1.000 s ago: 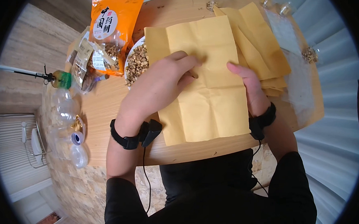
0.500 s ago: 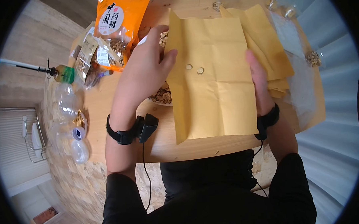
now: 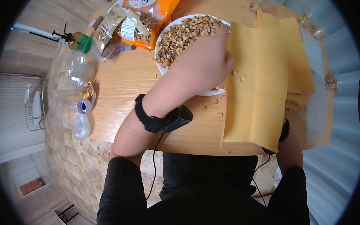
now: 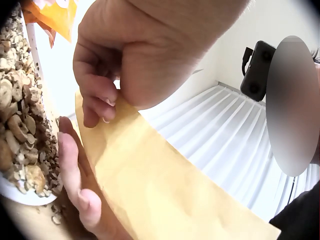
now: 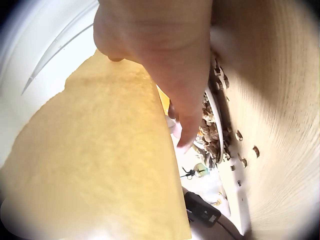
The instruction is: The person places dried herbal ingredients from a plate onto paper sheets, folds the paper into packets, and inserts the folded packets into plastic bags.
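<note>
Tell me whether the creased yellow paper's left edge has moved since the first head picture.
Yes: the left edge of the creased yellow paper has shifted rightward against the white plate, uncovering more of it.

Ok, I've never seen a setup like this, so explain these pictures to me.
There is no machine here, just a person working with a bare left hand and right hand. The head picture is taken from a camera worn on the head, looking down. The other two come from a small camera on each wrist, aimed at that hand's work. On the table are a plate of dried pieces, an orange bag and a paper stack. The left hand holds an edge of a yellow sheet, with two small slices on it. The right hand touches that sheet too, mostly hidden behind it in the head picture.
</note>
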Demonstrator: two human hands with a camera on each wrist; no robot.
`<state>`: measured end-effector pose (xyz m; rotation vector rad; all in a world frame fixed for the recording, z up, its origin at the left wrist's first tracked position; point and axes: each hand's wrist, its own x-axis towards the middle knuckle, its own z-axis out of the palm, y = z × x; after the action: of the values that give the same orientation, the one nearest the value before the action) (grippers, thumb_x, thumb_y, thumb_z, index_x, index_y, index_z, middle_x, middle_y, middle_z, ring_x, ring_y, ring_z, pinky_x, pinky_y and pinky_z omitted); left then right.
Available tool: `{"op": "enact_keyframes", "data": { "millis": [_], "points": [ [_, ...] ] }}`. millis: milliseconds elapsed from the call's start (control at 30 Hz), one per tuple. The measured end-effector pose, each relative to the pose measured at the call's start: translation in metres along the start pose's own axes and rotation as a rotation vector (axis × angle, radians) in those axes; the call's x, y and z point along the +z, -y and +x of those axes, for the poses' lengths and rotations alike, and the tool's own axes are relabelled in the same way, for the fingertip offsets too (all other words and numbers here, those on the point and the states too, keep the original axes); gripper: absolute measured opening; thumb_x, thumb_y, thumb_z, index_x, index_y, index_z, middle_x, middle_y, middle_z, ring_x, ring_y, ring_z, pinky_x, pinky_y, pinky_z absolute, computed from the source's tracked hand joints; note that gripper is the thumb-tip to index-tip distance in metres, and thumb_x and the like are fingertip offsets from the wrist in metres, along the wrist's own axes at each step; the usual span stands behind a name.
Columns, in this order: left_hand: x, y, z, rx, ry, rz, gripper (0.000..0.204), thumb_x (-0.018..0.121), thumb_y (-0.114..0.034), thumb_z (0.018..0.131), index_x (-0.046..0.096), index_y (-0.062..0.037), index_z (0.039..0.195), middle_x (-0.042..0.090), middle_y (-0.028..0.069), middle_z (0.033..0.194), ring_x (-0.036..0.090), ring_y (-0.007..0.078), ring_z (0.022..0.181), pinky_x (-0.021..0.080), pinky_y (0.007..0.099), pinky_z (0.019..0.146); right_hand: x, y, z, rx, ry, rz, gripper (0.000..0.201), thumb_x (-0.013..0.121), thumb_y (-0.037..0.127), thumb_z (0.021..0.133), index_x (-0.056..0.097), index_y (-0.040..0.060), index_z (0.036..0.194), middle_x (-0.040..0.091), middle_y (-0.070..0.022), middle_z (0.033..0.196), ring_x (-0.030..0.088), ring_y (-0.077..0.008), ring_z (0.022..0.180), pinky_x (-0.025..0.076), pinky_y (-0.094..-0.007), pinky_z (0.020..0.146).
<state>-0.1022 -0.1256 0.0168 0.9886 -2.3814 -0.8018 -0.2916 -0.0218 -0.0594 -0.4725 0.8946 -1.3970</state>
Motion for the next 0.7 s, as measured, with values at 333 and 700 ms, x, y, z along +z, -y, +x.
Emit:
{"op": "enact_keyframes", "data": {
  "millis": [333,700],
  "points": [
    [-0.064,0.062,0.012,-0.104,-0.17,0.35,0.029,0.053,-0.018,0.093,0.06,0.0023,0.112,0.065,0.0139,0.077,0.065,0.0189,0.069,0.05,0.0303,0.065,0.022,0.007,-0.003,0.088,0.028,-0.016,0.064,0.043,0.053,0.093,0.035,0.0115,0.142,0.05,-0.0107,0.131,0.054,-0.022,0.113,0.046,-0.046,0.095],
    [-0.027,0.099,0.014,-0.018,0.074,0.469,0.032,0.058,-0.011,0.085,0.06,-0.0068,0.116,0.061,0.0155,0.101,0.061,0.032,0.095,0.049,0.0392,0.082,0.022,0.017,-0.002,0.197,0.077,0.116,0.067,0.045,0.059,0.089,0.036,0.0197,0.143,0.054,-0.0082,0.127,0.058,-0.0192,0.107,0.048,-0.0515,0.09]
  ]
}}
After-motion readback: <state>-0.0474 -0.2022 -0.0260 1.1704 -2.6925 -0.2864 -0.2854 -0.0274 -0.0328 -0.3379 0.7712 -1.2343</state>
